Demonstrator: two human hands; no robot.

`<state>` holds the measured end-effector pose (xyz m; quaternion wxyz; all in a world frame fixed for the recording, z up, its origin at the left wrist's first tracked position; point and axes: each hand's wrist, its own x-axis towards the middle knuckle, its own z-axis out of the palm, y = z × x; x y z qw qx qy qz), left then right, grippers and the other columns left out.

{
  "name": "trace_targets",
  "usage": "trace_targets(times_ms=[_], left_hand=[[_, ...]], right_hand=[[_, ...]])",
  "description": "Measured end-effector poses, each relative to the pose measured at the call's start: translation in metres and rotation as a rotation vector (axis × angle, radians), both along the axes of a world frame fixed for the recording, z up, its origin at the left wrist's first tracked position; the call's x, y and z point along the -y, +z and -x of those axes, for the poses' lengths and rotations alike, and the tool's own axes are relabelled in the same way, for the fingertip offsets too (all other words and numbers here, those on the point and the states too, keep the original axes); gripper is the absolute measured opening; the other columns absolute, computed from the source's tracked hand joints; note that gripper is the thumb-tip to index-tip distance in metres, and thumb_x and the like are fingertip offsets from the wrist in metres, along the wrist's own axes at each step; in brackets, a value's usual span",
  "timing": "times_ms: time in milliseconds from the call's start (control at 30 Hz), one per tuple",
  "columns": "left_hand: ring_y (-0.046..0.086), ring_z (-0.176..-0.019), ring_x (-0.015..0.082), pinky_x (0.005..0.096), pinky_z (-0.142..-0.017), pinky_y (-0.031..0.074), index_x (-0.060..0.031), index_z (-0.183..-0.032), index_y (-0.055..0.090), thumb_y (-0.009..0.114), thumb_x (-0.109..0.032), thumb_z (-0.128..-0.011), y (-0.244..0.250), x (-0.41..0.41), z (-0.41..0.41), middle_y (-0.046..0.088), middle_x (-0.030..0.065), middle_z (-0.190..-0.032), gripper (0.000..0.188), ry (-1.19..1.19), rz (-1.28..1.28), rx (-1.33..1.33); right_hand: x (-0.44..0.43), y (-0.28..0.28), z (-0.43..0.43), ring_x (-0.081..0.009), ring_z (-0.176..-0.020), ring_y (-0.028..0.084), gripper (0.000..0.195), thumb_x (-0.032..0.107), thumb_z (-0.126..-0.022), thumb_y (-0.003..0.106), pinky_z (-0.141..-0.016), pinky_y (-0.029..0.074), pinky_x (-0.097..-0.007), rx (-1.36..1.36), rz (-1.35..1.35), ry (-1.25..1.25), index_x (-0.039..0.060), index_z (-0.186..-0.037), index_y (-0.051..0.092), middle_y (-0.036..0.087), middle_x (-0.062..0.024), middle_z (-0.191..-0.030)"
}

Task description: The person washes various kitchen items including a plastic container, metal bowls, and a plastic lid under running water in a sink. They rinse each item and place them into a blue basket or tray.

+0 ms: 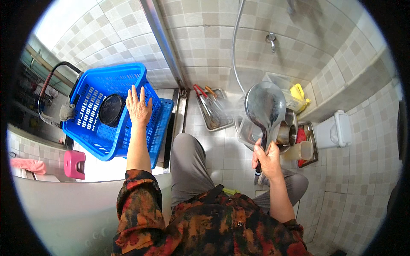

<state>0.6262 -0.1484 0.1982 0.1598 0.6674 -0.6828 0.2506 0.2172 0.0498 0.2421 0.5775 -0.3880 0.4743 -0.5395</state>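
Observation:
My left hand [139,108] is spread flat at the near rim of a blue plastic basket [111,147], fingers apart and holding nothing. Whether the palm presses on the rim I cannot tell. Inside the basket sits a round black container [111,110]. My right hand [267,158] grips a large metal ladle [266,104] by its dark handle, its round end pointing away from me. Under the ladle, partly hidden, are a clear plastic tub [246,132] and metal pots [287,132].
On the tiled floor, a metal tray [217,127] holds red-handled tongs [201,92] and other utensils. To the right are a yellow jug [298,92], another metal tray [315,153], a plastic cup [304,150] and a white bin [333,129]. A pink stool [74,164] stands left; a hose [235,44] hangs ahead.

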Motion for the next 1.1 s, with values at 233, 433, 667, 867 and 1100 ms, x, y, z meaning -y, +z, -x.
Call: trace_targets(times_ms=[233, 433, 667, 867, 1100], left_hand=[[0.030, -0.128, 0.0354, 0.0462, -0.103, 0.026, -0.0123, -0.133, 0.039, 0.056, -0.032, -0.084, -0.008, -0.006, -0.023, 0.027, 0.0216, -0.141, 0.056, 0.031, 0.078, -0.085], [0.032, -0.125, 0.0407, 0.0496, -0.103, 0.026, -0.0071, -0.129, 0.042, 0.061, -0.024, -0.081, -0.027, -0.011, 0.008, 0.030, 0.0269, -0.136, 0.055, 0.040, 0.231, -0.337], [0.053, -0.105, 0.0235, 0.0325, -0.091, 0.041, -0.0007, -0.121, 0.049, 0.059, -0.024, -0.087, -0.119, -0.005, 0.094, 0.055, 0.0141, -0.117, 0.043, -0.369, -0.012, -1.196], [0.055, -0.082, 0.0113, 0.0302, -0.071, 0.044, -0.0069, -0.111, 0.058, 0.056, -0.033, -0.088, -0.060, -0.045, 0.229, 0.061, 0.0019, -0.096, 0.035, -0.419, -0.868, -1.977], [0.058, -0.075, 0.0144, 0.0281, -0.069, 0.048, -0.0049, -0.094, 0.062, 0.056, -0.024, -0.086, -0.058, -0.054, 0.259, 0.062, 0.0030, -0.086, 0.021, -0.449, -1.041, -1.947]], right_hand=[[0.001, -0.016, -0.014, -0.0134, -0.041, 0.048, 0.015, 0.011, -0.089, 0.052, -0.040, 0.043, -0.0267, -0.010, 0.111, 0.009, 0.0030, -0.095, 0.041, 0.047, -0.0054, -0.059], [0.003, -0.020, -0.020, -0.0134, -0.041, 0.048, 0.016, 0.012, -0.089, 0.053, -0.040, 0.043, -0.0267, -0.011, 0.156, 0.041, 0.0031, -0.094, 0.041, 0.047, -0.0053, -0.058], [-0.011, -0.028, -0.035, -0.0128, -0.042, 0.048, 0.016, 0.012, -0.089, 0.053, -0.041, 0.043, -0.0265, -0.055, 0.129, 0.143, 0.0033, -0.094, 0.042, 0.048, -0.0053, -0.060], [-0.026, -0.049, -0.020, -0.0101, -0.042, 0.050, 0.016, 0.011, -0.087, 0.058, -0.039, 0.042, -0.0249, -0.085, 0.067, 0.077, 0.0028, -0.089, 0.044, 0.050, -0.0042, -0.059], [-0.026, -0.049, -0.023, -0.0100, -0.043, 0.047, 0.018, 0.013, -0.088, 0.057, -0.040, 0.041, -0.0248, -0.097, 0.018, 0.063, 0.0033, -0.093, 0.043, 0.048, -0.0042, -0.060]])
